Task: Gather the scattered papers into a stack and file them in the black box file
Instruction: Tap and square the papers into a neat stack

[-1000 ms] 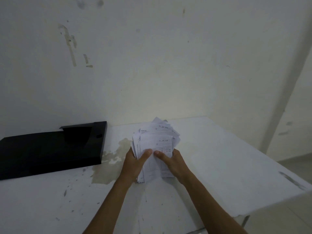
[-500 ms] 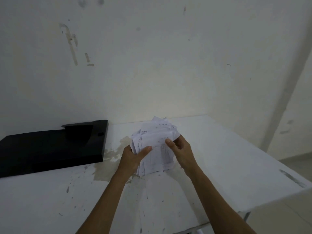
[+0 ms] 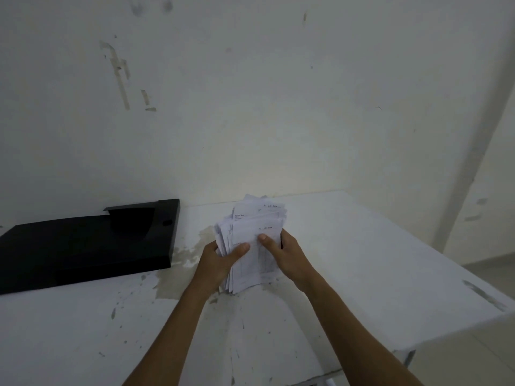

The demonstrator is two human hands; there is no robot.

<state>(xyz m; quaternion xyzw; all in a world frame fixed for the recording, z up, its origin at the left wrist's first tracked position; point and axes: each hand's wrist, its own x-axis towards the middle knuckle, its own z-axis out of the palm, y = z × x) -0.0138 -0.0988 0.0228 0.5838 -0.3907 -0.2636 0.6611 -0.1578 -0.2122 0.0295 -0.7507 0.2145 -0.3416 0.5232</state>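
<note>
A loose stack of white printed papers point(image 3: 255, 227) stands on its lower edge on the white table point(image 3: 362, 260), its sheets uneven and fanned at the top. My left hand point(image 3: 220, 257) grips the stack's left side with the thumb on the front sheet. My right hand point(image 3: 284, 253) grips the right side, thumb also pressed on the front. The black box file point(image 3: 83, 246) lies flat on the table to the left of the papers, its open end with a finger hole facing right.
The table stands against a stained white wall point(image 3: 250, 107). Its top is scuffed, with a brown stain point(image 3: 192, 252) between the box file and the papers. The table's right edge and corner point(image 3: 490, 310) drop to a tiled floor.
My right hand slid up the right side of the stack and back down a little. The papers stay upright between both hands, slightly more squared.
</note>
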